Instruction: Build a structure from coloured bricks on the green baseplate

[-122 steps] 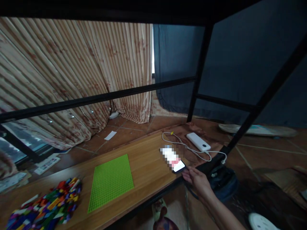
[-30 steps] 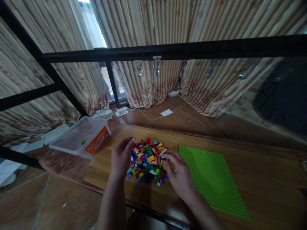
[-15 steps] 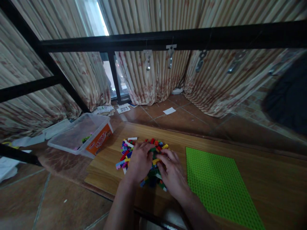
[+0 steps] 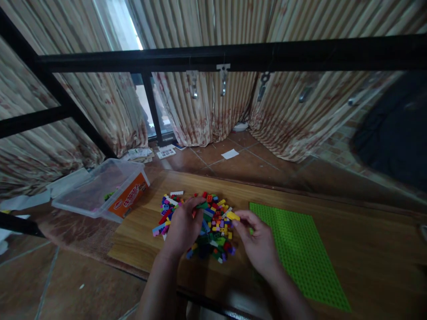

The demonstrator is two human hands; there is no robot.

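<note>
Between my hands lies a heap of small toy bricks in many colours, spread over the wooden tabletop. My right hand is at the heap's right side, pinching a yellow brick between thumb and fingers, lifted a little off the pile. Over the heap's left part, my left hand has its fingers curled, with a dark green brick at the fingertips. To the right of my right hand lies a flat bright green studded baseplate, partly covered by that hand and forearm.
A clear plastic box with an orange label stands left of the wooden table, a few bricks inside. Black metal bars cross in front of striped curtains. Papers lie on the tiled floor. A dark rounded object is at right.
My right hand has drawn away from the heap to the right, with the yellow brick in its fingers. My left hand stays over the bricks, and the dark green brick shows more clearly.
</note>
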